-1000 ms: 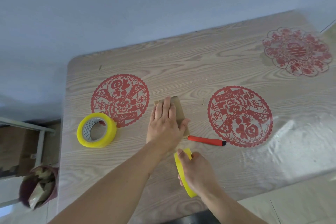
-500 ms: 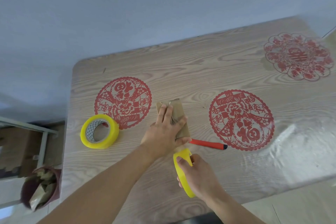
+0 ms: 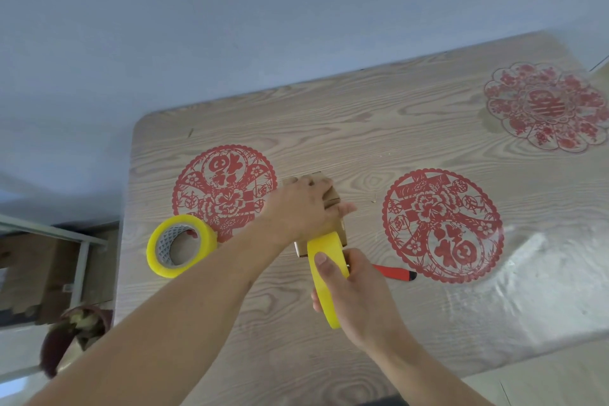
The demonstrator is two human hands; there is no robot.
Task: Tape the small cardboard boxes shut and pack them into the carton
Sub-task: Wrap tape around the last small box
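Here, a wood-grain table point(image 3: 362, 128) under a clear glossy cover is filling most of the view, with a pale blue wall running behind its far edge. Three round red paper-cut decorations are lying flat under the cover: one at the left-centre point(image 3: 225, 190), one at the right-centre point(image 3: 442, 225), and a paler one at the far right corner point(image 3: 545, 106).

Two bare forearms are reaching in from the near edge. The left hand point(image 3: 304, 208) is gripping a small cardboard box point(image 3: 329, 199) from above, fingers curled over its top and thumb pointing right; the box is sitting between the two central paper-cuts, mostly covered by the hand. The right hand point(image 3: 356, 293) is holding a yellow tape roll point(image 3: 328, 270) upright on edge, thumb pressing on its outer rim, with the roll's far end touching the near side of the box.

A second yellow tape roll point(image 3: 181, 245) is lying flat to the left, overlapping the lower edge of the left paper-cut. A red utility knife point(image 3: 395, 272) with a black tip is lying on the table just right of the right hand.

Off the table's left edge, a dark red bin point(image 3: 71, 344) holding scraps is standing on the floor, beside a metal-framed shelf point(image 3: 56, 241).
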